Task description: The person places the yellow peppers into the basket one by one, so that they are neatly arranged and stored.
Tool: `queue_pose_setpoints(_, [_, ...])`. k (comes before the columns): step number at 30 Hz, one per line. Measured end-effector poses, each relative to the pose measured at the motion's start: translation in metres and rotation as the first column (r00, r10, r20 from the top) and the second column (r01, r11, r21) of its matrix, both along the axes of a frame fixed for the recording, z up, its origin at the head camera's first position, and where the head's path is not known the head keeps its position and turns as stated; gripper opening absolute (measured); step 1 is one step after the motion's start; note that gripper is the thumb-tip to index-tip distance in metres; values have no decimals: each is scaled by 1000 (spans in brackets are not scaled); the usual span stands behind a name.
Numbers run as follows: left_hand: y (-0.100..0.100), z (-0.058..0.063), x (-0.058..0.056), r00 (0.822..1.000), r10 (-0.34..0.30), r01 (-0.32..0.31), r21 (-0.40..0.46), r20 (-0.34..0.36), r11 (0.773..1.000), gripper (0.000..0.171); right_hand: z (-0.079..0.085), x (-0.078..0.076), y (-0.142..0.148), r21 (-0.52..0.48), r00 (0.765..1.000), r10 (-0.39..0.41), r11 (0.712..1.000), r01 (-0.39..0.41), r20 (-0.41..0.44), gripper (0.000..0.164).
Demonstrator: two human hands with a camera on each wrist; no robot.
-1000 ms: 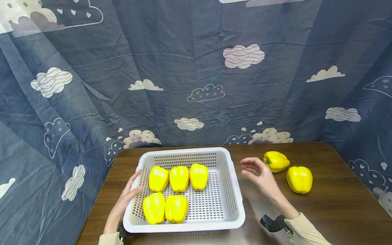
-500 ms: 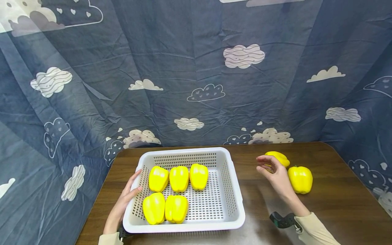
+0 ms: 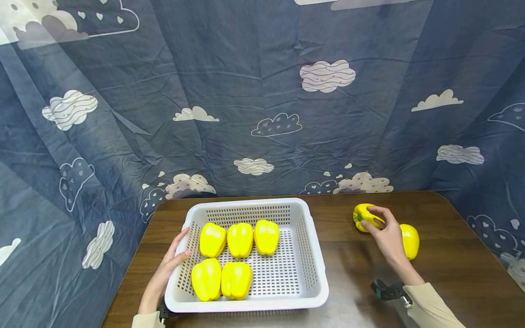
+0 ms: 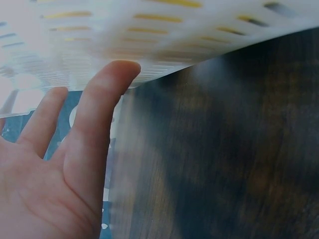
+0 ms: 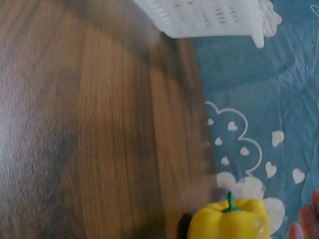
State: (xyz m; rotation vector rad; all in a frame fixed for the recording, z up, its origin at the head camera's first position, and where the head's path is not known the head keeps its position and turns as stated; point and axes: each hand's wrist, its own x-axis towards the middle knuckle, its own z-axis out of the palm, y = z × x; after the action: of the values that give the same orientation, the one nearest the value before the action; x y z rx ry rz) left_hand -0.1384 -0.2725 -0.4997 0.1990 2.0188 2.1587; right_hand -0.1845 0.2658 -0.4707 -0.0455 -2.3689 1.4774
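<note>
A white plastic basket (image 3: 246,306) with slotted walls holds several yellow bell peppers (image 3: 239,240) in two rows. My left hand (image 3: 166,266) rests against its left side, fingers extended; the left wrist view shows fingers (image 4: 97,104) by the slotted wall. On the right, my right hand (image 3: 387,234) hovers over a yellow bell pepper (image 3: 361,216) lying on its side, thumb and fingers spread around its right part. In the right wrist view, a gap shows between that pepper (image 5: 227,221) and the visible fingers (image 5: 310,219). Another yellow pepper (image 3: 411,241) sits partly hidden behind this hand.
Everything stands on a dark brown wooden table (image 3: 344,282). Its far edge meets a blue cloth backdrop (image 3: 262,100) printed with clouds. The basket's right part shows bare slotted floor (image 3: 283,273).
My right hand has moved rightward from beside the basket to the pepper lying on its side, now partly covering the other loose pepper. The left hand and basket stay put.
</note>
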Motion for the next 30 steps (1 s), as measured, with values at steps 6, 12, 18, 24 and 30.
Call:
queue_pose_setpoints(6, [0, -1, 0, 1000, 3, -3, 3, 8, 1000, 61, -3, -3, 8, 4, 999, -5, 1000, 4, 51, 46])
queue_pose_setpoints(12, [0, -1, -1, 1000, 1, -1, 6, 7, 1000, 61, -7, -6, 12, 20, 998, -1, 1000, 0, 63, 48])
queue_pose_setpoints(18, [-1, -1, -1, 1000, -5, 5, 5, 6, 1000, 60, -9, -7, 16, 42, 992, 9, 999, -15, 123, 50])
queue_pose_setpoints(24, [-1, -1, -1, 1000, -7, 7, 4, 1, 1000, 60, -11, -7, 14, 105, 992, 18, 994, -31, 124, 49])
queue_pose_setpoints(30, [-1, 0, -1, 1000, -2, 2, 0, 5, 1000, 60, -10, -9, 11, 149, 997, 31, 988, -41, 69, 45])
